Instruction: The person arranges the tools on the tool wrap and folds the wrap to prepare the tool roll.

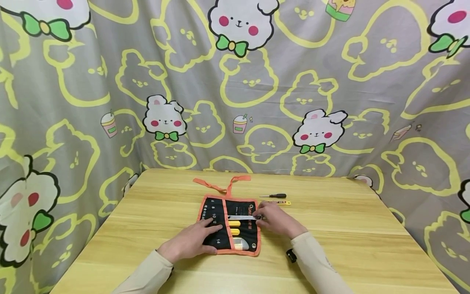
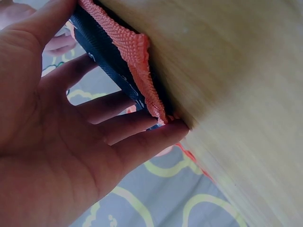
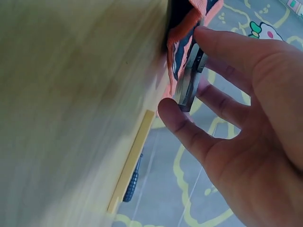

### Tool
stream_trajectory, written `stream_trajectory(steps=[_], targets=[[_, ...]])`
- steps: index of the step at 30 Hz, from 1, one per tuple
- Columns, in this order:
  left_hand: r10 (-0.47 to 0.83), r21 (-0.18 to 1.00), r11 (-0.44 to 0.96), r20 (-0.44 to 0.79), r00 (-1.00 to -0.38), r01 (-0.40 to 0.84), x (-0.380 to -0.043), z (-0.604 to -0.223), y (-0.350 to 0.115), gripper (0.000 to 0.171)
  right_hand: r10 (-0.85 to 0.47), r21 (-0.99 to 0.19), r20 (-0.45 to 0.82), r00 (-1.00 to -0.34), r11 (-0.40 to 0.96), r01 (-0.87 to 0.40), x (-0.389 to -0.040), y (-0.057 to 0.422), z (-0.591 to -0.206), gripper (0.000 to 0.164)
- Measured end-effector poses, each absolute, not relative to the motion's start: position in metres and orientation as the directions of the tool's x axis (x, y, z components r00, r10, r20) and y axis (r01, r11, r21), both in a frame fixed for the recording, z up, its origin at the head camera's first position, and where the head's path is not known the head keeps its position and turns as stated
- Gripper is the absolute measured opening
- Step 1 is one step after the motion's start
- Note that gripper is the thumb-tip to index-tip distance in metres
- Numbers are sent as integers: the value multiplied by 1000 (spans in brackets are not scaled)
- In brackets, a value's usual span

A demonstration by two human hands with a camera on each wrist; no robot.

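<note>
Silver tool (image 1: 241,217), apparently metal, partly hidden

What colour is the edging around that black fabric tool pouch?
Orange: the fabric edging on the black fabric tool pouch shows best in the head view.

On the wood-grain table (image 1: 341,228), right of centre towards the far edge, you had a dark-handled screwdriver (image 1: 278,196), tip pointing left. A yellow strip (image 1: 282,202) lay just nearer you, roughly parallel. Beyond the table and along both sides, you had a grey curtain (image 1: 205,87) printed with yellow outlines and white rabbits (image 1: 166,118).
</note>
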State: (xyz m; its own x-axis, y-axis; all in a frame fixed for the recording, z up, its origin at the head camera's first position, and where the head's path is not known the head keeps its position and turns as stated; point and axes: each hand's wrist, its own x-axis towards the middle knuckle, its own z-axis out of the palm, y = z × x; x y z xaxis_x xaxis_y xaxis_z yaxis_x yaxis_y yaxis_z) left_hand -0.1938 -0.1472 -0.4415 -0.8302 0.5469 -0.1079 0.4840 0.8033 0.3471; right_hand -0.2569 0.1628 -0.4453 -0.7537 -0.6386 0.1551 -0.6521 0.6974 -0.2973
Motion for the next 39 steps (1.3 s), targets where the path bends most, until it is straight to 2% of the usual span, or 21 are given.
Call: stream_trajectory(steps=[7, 29, 32, 39], targets=[[547, 349, 802, -102, -831, 485, -193, -441, -147, 72, -686, -297, 162, -709, 652, -698, -258, 159, -449, 26], [559, 317, 801, -90, -825, 508, -193, -444, -146, 71, -679, -233, 113, -726, 692, -683, -262, 139, -451, 25], [551, 316, 806, -95, -829, 500, -193, -444, -147, 72, -673, -266, 105, -732, 690, -673, -263, 138, -451, 25], [553, 314, 805, -86, -829, 504, -193, -443, -148, 72, -636, -452, 24, -771, 681, -576, -266, 151, -440, 28]])
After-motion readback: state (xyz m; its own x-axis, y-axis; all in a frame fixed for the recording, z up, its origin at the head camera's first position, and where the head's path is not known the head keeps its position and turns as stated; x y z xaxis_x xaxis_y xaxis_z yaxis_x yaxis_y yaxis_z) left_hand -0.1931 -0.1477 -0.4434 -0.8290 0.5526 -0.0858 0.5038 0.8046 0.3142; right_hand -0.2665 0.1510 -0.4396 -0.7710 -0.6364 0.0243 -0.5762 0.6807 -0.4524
